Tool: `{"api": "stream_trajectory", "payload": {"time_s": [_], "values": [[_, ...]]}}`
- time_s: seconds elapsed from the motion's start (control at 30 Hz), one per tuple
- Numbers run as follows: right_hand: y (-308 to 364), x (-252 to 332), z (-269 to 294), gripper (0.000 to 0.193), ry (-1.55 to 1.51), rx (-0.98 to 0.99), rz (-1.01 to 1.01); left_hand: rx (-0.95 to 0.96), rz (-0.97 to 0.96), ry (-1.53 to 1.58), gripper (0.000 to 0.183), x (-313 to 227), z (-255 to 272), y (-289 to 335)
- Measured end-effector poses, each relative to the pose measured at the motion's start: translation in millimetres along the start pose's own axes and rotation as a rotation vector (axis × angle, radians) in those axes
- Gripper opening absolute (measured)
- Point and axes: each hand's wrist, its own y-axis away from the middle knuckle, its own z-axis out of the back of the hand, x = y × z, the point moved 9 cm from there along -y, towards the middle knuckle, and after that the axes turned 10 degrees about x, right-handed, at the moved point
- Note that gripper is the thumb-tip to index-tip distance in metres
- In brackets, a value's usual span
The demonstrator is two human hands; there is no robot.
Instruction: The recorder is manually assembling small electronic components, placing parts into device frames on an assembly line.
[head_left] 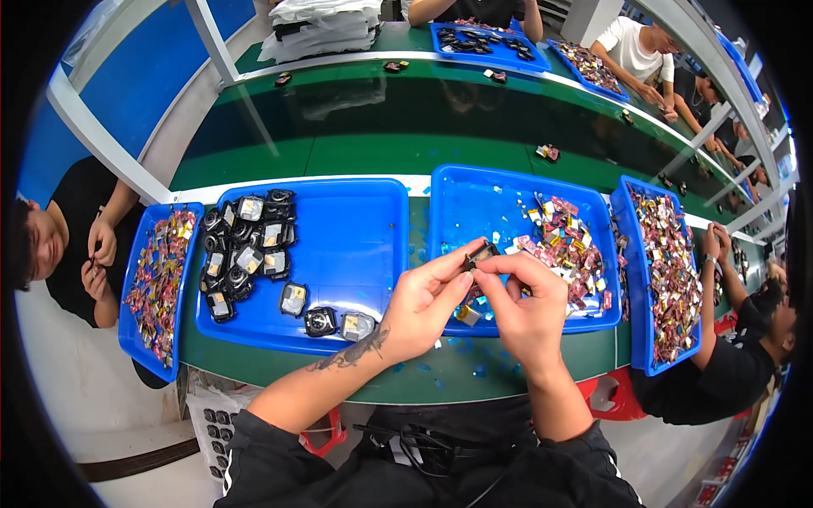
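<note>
A small black plastic casing (480, 253) is held up between my two hands, above the front left part of a blue tray (518, 176). My left hand (428, 300) has its thumb and fingers closed around the casing from the left. The thumb and forefinger of my right hand (529, 305) pinch at its near right side; whether they hold a separate small piece cannot be made out. Beneath and beyond the hands, the tray holds a heap of small pink, yellow and silver parts (566, 241). Some parts under my fingers are hidden.
Left of my hands, another blue tray (356, 199) holds several black casings (246, 237). Narrower trays of small parts stand at the far left (135, 296) and right (648, 343). A green conveyor belt (364, 127) runs behind a white rail. Other people work on both sides and across.
</note>
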Motion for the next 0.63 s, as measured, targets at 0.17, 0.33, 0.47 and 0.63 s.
{"api": "stream_trajectory", "payload": {"time_s": [0.17,0.33,0.47,0.63], "values": [[0,4,2,0.008,0.05,0.008,0.037,0.042,0.074,-0.003,0.041,5,-4,1],[3,16,3,0.01,0.196,-0.048,0.095,0.048,0.089,0.067,0.039,7,-5,0],[6,9,5,0.021,0.243,-0.08,0.07,0.031,0.1,0.19,0.037,14,-2,-2],[9,-39,-2,0.017,-0.421,0.041,-0.159,-0.168,0.037,0.332,0.041,6,16,-4]]}}
